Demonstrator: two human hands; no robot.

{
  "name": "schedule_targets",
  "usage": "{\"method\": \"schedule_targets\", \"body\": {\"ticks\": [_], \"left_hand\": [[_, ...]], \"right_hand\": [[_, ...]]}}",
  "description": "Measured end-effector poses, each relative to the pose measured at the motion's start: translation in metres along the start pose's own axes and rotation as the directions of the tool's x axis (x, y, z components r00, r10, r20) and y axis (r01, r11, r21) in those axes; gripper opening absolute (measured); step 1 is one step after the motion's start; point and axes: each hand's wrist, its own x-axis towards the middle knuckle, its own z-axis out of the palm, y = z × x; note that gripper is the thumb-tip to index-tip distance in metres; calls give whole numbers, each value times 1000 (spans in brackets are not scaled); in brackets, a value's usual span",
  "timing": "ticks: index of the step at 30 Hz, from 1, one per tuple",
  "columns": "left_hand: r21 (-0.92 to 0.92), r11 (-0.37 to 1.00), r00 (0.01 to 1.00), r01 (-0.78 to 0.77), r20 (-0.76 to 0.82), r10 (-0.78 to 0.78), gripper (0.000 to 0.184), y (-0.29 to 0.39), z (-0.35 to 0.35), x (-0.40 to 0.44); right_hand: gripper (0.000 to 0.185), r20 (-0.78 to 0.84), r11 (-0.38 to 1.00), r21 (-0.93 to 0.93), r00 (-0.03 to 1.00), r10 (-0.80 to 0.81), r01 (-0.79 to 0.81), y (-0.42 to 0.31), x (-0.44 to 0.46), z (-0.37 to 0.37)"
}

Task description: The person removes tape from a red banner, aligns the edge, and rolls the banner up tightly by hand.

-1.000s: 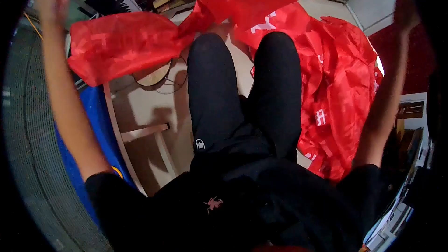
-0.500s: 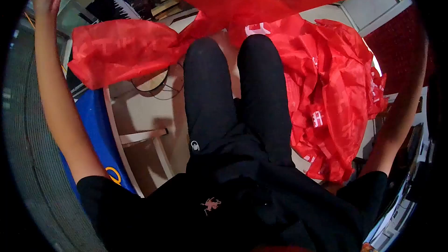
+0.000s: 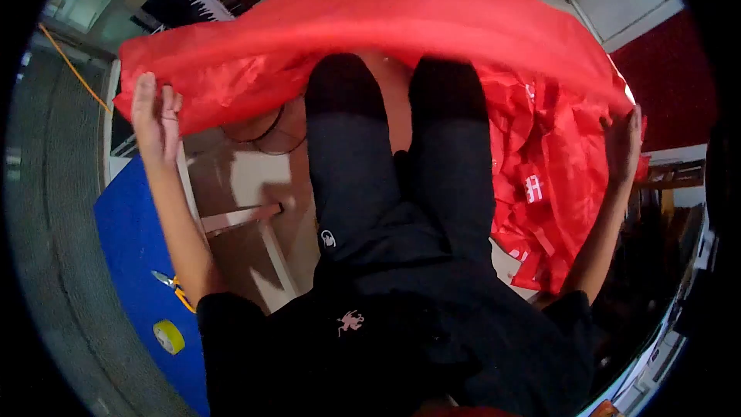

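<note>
A wide red cloth banner (image 3: 363, 11) with white printed characters stretches across the top of the head view, over the far ends of my knees. Its left end meets my left hand (image 3: 158, 120), whose fingers bend against the cloth edge, one of them pointing up. On the other side my right hand (image 3: 624, 143) grips the banner's right edge; its fingertips are dark and partly hidden by the cloth. Crumpled folds of the banner hang beside my right leg, below that hand.
To the left a blue surface (image 3: 127, 224) carries orange-handled scissors (image 3: 176, 289) and a yellow tape roll (image 3: 168, 337). A pale wooden frame (image 3: 282, 262) stands on the floor by my left leg. Shelves (image 3: 679, 174) stand at the right.
Both hands have come down and inward. The raised part of the banner has dropped and now spans between them in a broad arc. The scissors and tape roll have come into sight.
</note>
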Motion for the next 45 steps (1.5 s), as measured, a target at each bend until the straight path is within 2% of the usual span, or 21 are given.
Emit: {"method": "schedule_targets", "body": {"ticks": [1, 4, 5, 7, 10, 12, 14, 16, 17, 19, 20, 22, 26, 28, 30, 31, 32, 34, 38, 40, 45], "left_hand": [[25, 999, 992, 24, -127, -21, 13, -7, 8, -11], [146, 987, 995, 69, 66, -80, 10, -18, -2, -26], [225, 969, 993, 106, 28, -116, 10, -21, -4, -31], [221, 959, 983, 176, 17, -184, 10, -27, -4, -42], [203, 937, 950, 284, 70, -303, 11, -35, -12, -51], [247, 916, 946, 318, -15, -324, 11, -41, -11, -54], [267, 907, 943, 326, -25, -332, 10, -46, -13, -50], [240, 934, 946, 266, 121, -301, 13, -55, -34, -42], [255, 923, 946, 289, 70, -315, 13, -53, -22, -45], [294, 915, 951, 277, 55, -306, 13, -56, -12, -43], [334, 904, 955, 266, 39, -295, 13, -57, -10, -41], [381, 891, 955, 246, 65, -291, 13, -57, -8, -37], [373, 908, 965, 189, 102, -243, 16, -56, -3, -29], [366, 913, 961, 183, 128, -244, 13, -57, -23, -22], [371, 912, 913, 175, 285, -291, 9, -56, -33, -13], [366, 903, 897, 224, 284, -337, 10, -54, -38, -12], [364, 904, 897, 223, 287, -336, 10, -51, -38, -10], [462, 841, 861, 282, 264, -434, 13, -47, -39, -6], [519, 795, 842, 313, 236, -485, 17, -40, -38, 0], [562, 792, 847, 238, 279, -453, 19, -41, -41, 4], [637, 743, 788, 204, 344, -511, 28, -31, -45, 9]], "right_hand": [[23, -12, 999, 9, 999, 46, -46, 18, -11, -1], [25, -102, 971, -182, 985, 140, -157, 50, -34, 7], [26, -85, 961, -234, 988, 131, -147, 57, -40, 7], [27, -32, 932, 8, 931, 363, -363, 65, -48, 4], [38, -147, 894, -101, 896, 420, -436, 71, -61, 4], [36, -117, 871, -178, 889, 443, -457, 70, -65, 9], [33, -89, 849, -250, 884, 458, -465, 64, -66, 20], [27, -184, 805, -429, 913, 365, -409, 57, -68, 35], [27, -189, 802, -431, 911, 367, -413, 59, -68, 33], [14, -136, 790, -598, 988, 69, -137, 66, -69, 30], [14, -139, 789, -598, 988, 73, -143, 67, -70, 28], [16, -176, 897, -383, 970, 166, -222, 66, -71, 20], [13, -200, 898, -373, 965, 169, -234, 58, -72, 17], [9, -210, 955, -231, 968, 138, -187, 59, -71, 11], [8, -173, 959, -219, 974, 145, -182, 55, -68, 5], [6, -131, 964, -204, 980, 147, -172, 53, -67, 1], [6, -133, 964, -205, 981, 144, -170, 54, -64, -7], [6, 25, 973, -190, 990, 139, -132, 57, -57, -22], [9, 74, 956, -224, 975, 210, -189, 47, -51, -29], [14, 89, 913, -360, 967, 240, -193, 43, -46, -29], [18, 128, 880, -431, 953, 276, -198, 40, -44, -37]]}}
